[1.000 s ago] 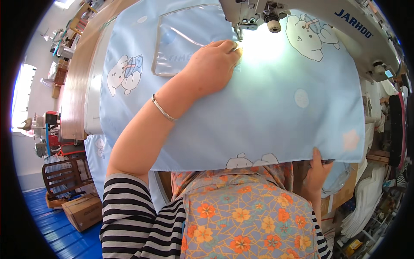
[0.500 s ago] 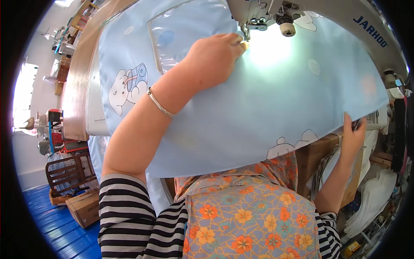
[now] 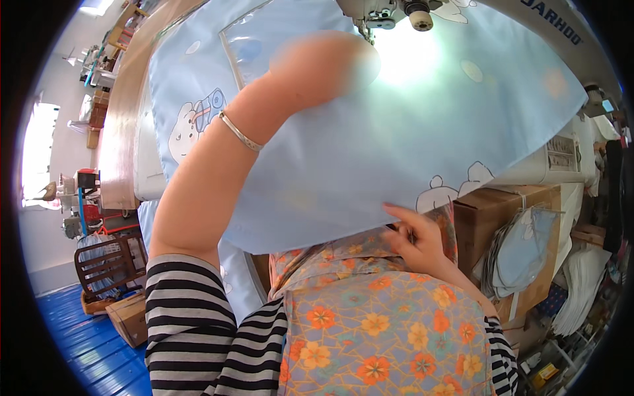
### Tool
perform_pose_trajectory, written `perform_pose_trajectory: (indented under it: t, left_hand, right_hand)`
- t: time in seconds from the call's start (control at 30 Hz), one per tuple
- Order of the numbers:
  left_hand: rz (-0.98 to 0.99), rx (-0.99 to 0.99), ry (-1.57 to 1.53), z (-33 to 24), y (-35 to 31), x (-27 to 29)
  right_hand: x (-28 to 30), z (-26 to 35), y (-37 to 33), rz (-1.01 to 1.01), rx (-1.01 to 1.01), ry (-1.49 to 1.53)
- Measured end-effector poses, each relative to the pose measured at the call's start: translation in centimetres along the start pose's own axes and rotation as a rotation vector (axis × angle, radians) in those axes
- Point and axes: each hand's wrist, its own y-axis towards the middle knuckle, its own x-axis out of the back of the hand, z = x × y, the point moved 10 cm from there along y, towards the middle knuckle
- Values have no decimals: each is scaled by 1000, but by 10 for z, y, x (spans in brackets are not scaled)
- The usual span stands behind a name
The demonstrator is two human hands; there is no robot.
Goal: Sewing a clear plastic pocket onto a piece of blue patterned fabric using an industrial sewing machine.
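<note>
A large light-blue cloth [image 3: 317, 171] printed with white cartoon animals is spread across the sewing machine bed and hangs over toward my lap. My left hand [image 3: 323, 69] is smeared by motion; it lies over the cloth just in front of the machine's needle and presser foot [image 3: 366, 33], and its fingers cannot be made out. At the cloth's near edge is my right hand [image 3: 419, 241], one finger reaching onto the edge. A small dark tool [image 3: 394, 228], partly hidden, sits in its curled fingers. A clear plastic window [image 3: 254, 49] is set in the cloth at the far left.
The machine's lit head and arm [image 3: 555, 33] overhang the cloth at the upper right. A cardboard box [image 3: 482, 211] stands at my right, with a stack of light-blue cut pieces [image 3: 525, 254] against it. A wooden tabletop [image 3: 119, 145] extends at the left.
My right hand has left the cloth's right corner and come leftward to the near edge, before my apron. My left hand has drawn slightly back from the needle and is blurred.
</note>
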Motion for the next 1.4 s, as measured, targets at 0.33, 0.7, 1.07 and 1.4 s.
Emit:
perform_pose_trajectory:
  t: [0.33, 0.7, 1.07, 1.4]
  left_hand:
    - [-32, -56, 35, 0, -1, 4]
    - [-66, -18, 50, -26, -14, 3]
    - [-255, -73, -98, -18, -13, 9]
    - [-292, -28, 18, -31, -21, 1]
  right_hand:
    - [71, -1, -7, -329, -189, 158]
    - [205, 50, 68, -545, -201, -641]
    - [219, 45, 96, -519, -128, -625]
    - [223, 34, 64, -318, -183, -382]
